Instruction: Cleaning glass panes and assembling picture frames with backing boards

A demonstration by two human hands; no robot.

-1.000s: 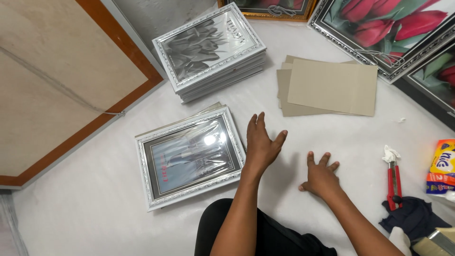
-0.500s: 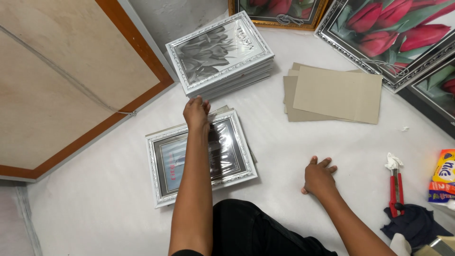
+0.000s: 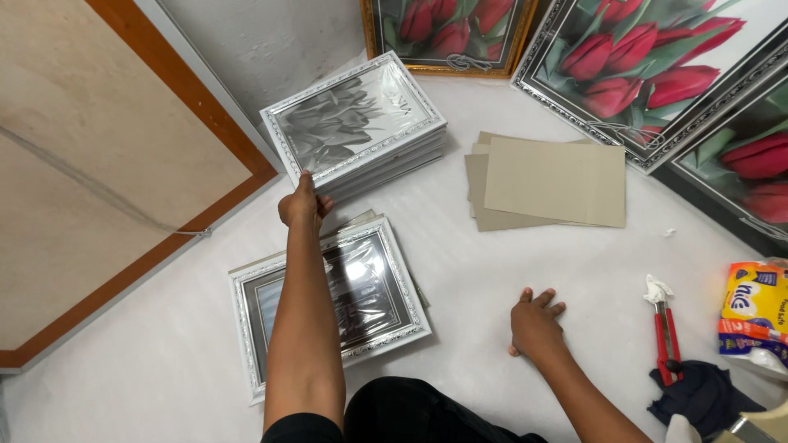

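Left fingers (image 3: 302,197) curl around the near corner of the frame stack (image 3: 357,123) on the floor (image 3: 574,271). The right hand (image 3: 535,324) lies flat, fingers spread, holding nothing. A wrapped frame (image 3: 369,283) lies under the left forearm.

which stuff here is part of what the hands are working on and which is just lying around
In use:
- left hand gripping the corner of the stack of silver frames
- wrapped silver frame under that arm
- right hand flat on the white floor

Lying about:
- cardboard sheets
- red pliers
- dark cloth
- yellow packet
- tulip pictures
- wooden board
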